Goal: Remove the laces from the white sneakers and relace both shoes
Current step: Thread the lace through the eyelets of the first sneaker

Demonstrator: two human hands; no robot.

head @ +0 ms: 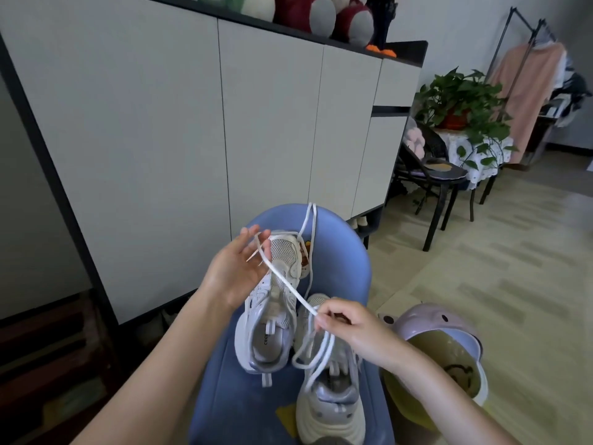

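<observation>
One limp, light lace point(290, 289) spans both hands: right hand point(348, 329) pinches it; left hand point(239, 268) is open, lace apparently draped over fingers. Grip near the stiff tip.

This is a home, most likely an entryway or living area. A tall run of flat white cabinet doors with a black frame point(199, 130) fills the wall, with shoes tucked in the open gap at its foot and round plush toys in red, green and grey point(308, 11) lined along its top edge. Further back, a leafy green potted plant in an orange pot point(462, 104) sits on a small table with a dotted white cloth point(481, 152), beside a black metal chair point(439, 181) and a black clothes rack hung with a pink garment point(529, 81), all on pale wood-pattern flooring point(513, 245).
</observation>
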